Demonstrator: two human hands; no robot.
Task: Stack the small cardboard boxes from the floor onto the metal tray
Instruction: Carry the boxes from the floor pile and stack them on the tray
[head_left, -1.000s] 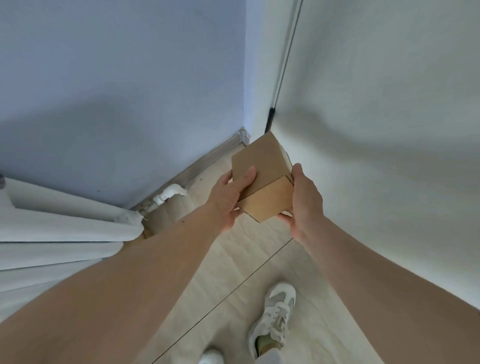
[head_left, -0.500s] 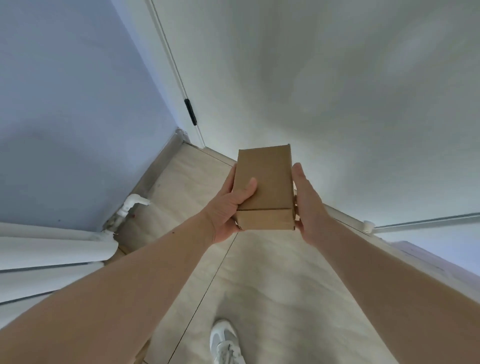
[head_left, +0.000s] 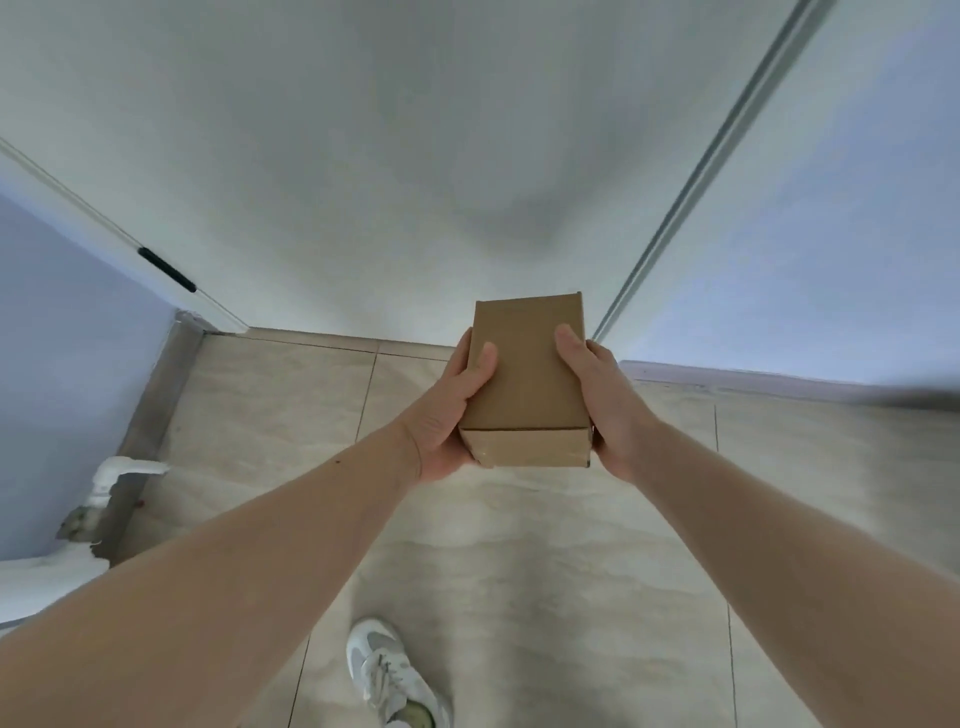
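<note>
Both hands hold the box (head_left: 527, 374) in front of me, above the floor (head_left: 519, 561); my left hand (head_left: 449, 415) grips its left side, thumb on top; my right hand (head_left: 605, 400) grips its right side; one shoe (head_left: 387, 670) shows below.

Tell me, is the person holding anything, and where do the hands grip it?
A small cardboard box, held between the left hand and right hand, gripping its two long sides, thumbs on top.
</note>
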